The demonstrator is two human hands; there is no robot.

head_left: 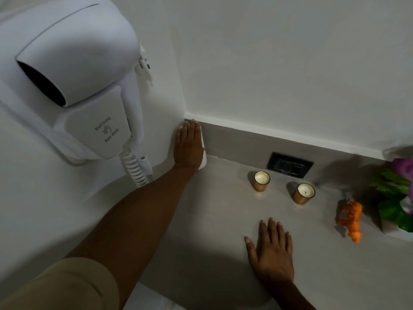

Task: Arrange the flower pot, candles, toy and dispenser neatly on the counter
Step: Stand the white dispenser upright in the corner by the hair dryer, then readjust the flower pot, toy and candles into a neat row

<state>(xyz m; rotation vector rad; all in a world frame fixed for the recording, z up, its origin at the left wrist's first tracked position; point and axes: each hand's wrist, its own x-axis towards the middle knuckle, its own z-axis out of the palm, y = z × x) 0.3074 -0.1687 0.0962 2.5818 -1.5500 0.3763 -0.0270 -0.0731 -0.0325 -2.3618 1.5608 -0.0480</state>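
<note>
In the back left corner of the grey counter (223, 220) stands a white dispenser (203, 161), mostly hidden under my left hand (188, 146), which wraps over it with straight fingers. My right hand (271, 251) lies flat and open on the counter near the front, holding nothing. Two white candles in gold glasses, the left candle (261, 181) and the right candle (302, 193), stand side by side near the back. Right of them lies an orange toy animal (349, 219). At the right edge of the view is a flower pot (400, 231) with green leaves and purple flowers, cut off by the frame.
A white wall-hung hair dryer (73, 81) juts out from the left wall, its coiled cord (136, 168) hanging close to my left forearm. A black power socket (289, 164) sits in the backsplash behind the candles.
</note>
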